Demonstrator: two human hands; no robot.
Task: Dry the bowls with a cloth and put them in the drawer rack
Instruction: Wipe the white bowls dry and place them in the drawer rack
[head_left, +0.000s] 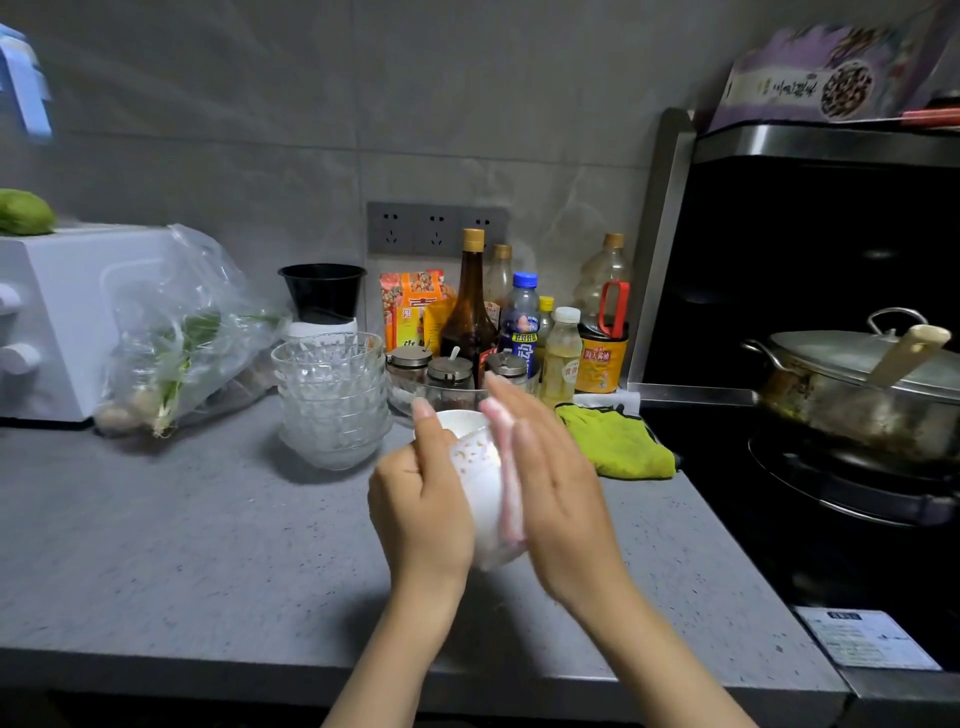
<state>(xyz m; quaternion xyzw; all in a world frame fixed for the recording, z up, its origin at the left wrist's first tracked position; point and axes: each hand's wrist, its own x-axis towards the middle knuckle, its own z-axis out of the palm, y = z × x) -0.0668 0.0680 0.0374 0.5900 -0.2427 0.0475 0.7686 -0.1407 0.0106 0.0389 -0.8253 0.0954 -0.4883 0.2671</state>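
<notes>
Our hands half hide the bowl (475, 462): our left hand (421, 499) grasps it, our right hand (556, 478), fingers straight, presses a blurred cloth (508, 483) against it.

head cam | faces forward-down | close over counter (208, 545) | single view

the near and left countertop (182, 545) lies bare, leaving wide room to pass. along the far side stand a white appliance (52, 322), a plastic bag (176, 332), a stack of glass bowls (332, 400) and crowded bottles (470, 306). to the right, a green cloth (615, 441) and a lidded pan (857, 395) block the way.
</notes>
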